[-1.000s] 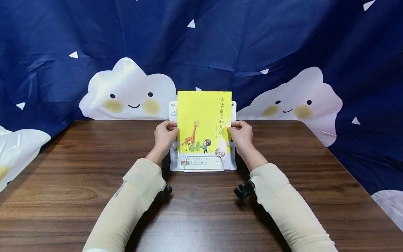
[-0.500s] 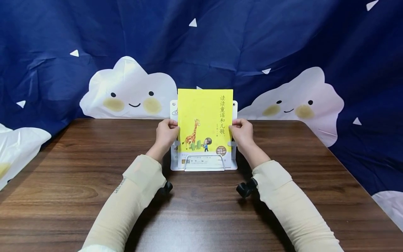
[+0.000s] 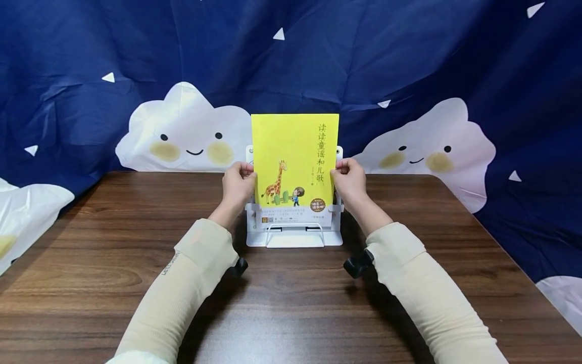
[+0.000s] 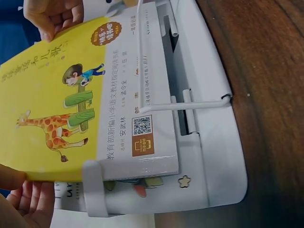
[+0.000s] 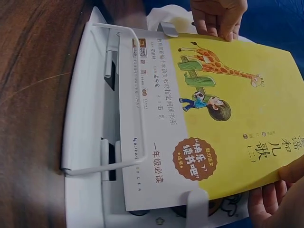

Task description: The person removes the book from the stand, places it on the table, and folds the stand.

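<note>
A yellow and white picture book [image 3: 295, 146] with a giraffe on its cover stands upright against a white book stand [image 3: 295, 239]. My left hand [image 3: 238, 188] pinches the book's left edge between thumb and fingers. On the opposite edge, my right hand [image 3: 351, 182] pinches it the same way. The book's bottom edge is raised above the stand's ledge. A white wire bar [image 4: 180, 106] crosses in front of the lower cover. Small side clips, such as the white clip [image 5: 196, 209], lie by the book's edges. Most of the stand's back plate is hidden behind the book.
The stand sits near the far edge of a brown wooden table [image 3: 291, 313]. Behind hangs a dark blue curtain [image 3: 300, 60] printed with smiling clouds. Black wrist cameras [image 3: 358, 264] are strapped under both cream sleeves [image 3: 436, 298].
Both hands have raised the book, so its lower edge has left the ledge and more of the stand's base shows. The stand has stayed in place.
</note>
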`<state>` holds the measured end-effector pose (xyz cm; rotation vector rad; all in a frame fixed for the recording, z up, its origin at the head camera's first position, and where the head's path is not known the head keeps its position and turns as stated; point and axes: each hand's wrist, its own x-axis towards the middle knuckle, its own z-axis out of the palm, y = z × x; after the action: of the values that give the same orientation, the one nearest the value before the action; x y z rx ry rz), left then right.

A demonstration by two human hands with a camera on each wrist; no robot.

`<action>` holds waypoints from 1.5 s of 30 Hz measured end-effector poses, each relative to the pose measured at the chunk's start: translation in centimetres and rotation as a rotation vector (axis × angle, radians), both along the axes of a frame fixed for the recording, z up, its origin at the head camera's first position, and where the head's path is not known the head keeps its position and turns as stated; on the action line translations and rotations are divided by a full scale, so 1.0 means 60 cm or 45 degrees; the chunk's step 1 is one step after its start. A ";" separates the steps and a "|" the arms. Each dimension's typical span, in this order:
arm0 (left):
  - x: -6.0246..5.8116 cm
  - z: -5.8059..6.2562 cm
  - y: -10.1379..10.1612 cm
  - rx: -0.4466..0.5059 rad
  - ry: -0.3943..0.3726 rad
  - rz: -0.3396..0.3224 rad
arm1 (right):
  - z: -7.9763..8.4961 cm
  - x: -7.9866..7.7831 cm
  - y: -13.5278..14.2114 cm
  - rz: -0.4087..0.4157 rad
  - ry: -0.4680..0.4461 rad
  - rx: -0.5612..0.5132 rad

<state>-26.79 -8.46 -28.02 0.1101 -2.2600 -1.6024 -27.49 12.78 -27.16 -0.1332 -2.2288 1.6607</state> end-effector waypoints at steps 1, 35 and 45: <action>0.000 0.002 0.000 0.003 0.001 -0.002 | 0.003 0.000 -0.001 0.003 0.005 -0.002; 0.017 0.099 -0.032 0.125 0.258 -0.119 | 0.125 0.012 -0.007 0.109 0.272 0.397; 0.039 0.123 -0.087 0.204 0.286 -0.162 | 0.142 0.016 -0.051 0.189 0.346 0.380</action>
<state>-24.47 -13.67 -20.63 -0.1680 -2.0027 -1.7632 -26.54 9.71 -18.67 0.3214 -2.2834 1.3015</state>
